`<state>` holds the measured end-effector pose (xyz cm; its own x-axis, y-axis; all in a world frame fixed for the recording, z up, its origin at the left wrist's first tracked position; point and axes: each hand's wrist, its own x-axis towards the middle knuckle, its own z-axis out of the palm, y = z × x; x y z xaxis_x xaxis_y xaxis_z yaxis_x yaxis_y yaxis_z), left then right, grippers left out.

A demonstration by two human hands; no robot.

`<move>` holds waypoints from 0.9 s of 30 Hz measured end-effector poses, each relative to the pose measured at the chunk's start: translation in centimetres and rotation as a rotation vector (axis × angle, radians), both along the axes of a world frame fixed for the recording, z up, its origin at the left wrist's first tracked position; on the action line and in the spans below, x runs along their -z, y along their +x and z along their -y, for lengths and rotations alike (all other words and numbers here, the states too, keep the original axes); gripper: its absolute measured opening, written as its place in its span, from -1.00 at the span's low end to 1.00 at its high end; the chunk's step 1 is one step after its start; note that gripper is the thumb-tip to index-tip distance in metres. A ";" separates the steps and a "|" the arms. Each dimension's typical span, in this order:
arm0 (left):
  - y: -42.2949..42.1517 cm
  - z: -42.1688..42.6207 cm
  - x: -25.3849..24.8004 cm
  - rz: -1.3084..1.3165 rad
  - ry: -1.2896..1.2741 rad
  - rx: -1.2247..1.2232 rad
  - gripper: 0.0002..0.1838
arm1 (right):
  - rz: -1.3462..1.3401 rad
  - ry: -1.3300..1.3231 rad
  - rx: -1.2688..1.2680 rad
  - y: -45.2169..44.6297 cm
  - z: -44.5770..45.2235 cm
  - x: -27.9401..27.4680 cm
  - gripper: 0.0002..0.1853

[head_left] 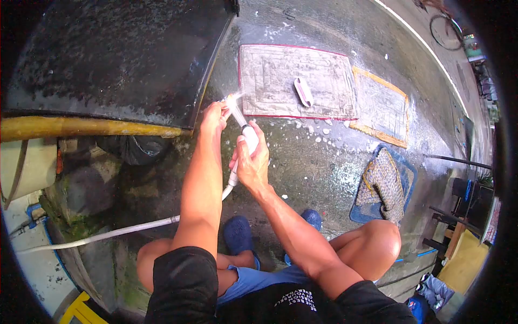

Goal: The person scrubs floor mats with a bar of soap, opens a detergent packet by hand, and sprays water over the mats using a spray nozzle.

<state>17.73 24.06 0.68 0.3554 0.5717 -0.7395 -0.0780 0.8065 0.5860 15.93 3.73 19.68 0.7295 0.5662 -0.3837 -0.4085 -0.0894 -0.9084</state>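
Note:
My right hand [251, 168] is wrapped round a white spray nozzle [251, 138] on the end of a white hose [121, 230]. Water [236, 112] jets from it up and left, onto the fingers of my left hand [214, 115]. Those fingers are curled in the spray; splash and glare hide whatever is between them. Just beyond lies a grey mat with a red border [270, 81], wet and flat on the ground. On this mat rests a pale, elongated scrub brush [303, 92].
A yellow-edged mat [380, 105] adjoins the grey one. To the right, a crumpled grey mat [384, 181] lies on a blue mat [362, 209]. A dark slab with a yellow edge [97, 127] stands at left. Suds dot the wet concrete. A bicycle [447, 31] is at top right.

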 end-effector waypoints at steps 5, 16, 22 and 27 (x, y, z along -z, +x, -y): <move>-0.4 -1.0 2.9 0.043 -0.018 0.029 -0.82 | -0.025 0.015 0.003 -0.1 -0.1 0.4 -0.40; -0.7 -0.2 0.7 0.042 -0.005 0.033 -0.85 | -0.026 -0.021 -0.009 0.0 -0.2 1.0 -0.38; -0.7 0.9 -0.3 -0.182 0.122 0.095 -0.83 | -0.043 -0.014 0.013 -0.2 -0.4 1.4 -0.37; -1.4 2.8 -3.3 0.037 0.306 0.691 -0.78 | -0.092 0.020 0.096 -1.0 -0.8 0.6 -0.40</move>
<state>16.35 21.25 4.01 0.7288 0.3877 -0.5644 0.3623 0.4811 0.7983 14.94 4.49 19.10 0.7430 0.5034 -0.4410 -0.4959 -0.0284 -0.8679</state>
